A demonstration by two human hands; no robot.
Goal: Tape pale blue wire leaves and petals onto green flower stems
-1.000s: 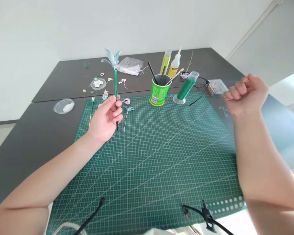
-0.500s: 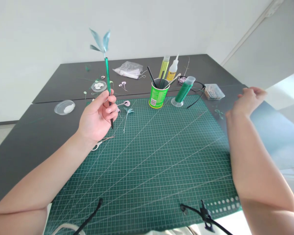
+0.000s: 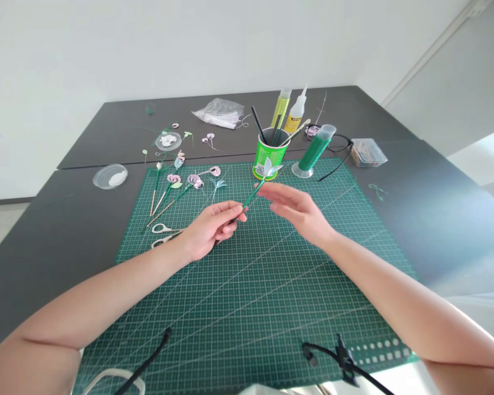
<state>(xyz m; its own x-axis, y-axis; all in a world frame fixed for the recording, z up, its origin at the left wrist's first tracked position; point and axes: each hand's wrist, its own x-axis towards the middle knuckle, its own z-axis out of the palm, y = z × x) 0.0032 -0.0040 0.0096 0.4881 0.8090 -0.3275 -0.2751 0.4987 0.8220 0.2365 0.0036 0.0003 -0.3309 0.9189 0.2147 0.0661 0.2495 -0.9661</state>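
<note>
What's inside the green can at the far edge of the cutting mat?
Black sticks and a silvery tool handle stick out of the green can; its wall hides their lower ends and anything else inside.

1. Plain white wall (image 3: 189, 44) behind, evenly lit.
2. Second pale wall (image 3: 444, 93) at right, with a diagonal trim strip (image 3: 427, 57).
3. Dark grey table (image 3: 57, 230), two tops meeting along a seam.
4. Pale floor (image 3: 0, 225) beside it, left and right.
5. Soft daylight, glaring off the table's right edge.
</note>
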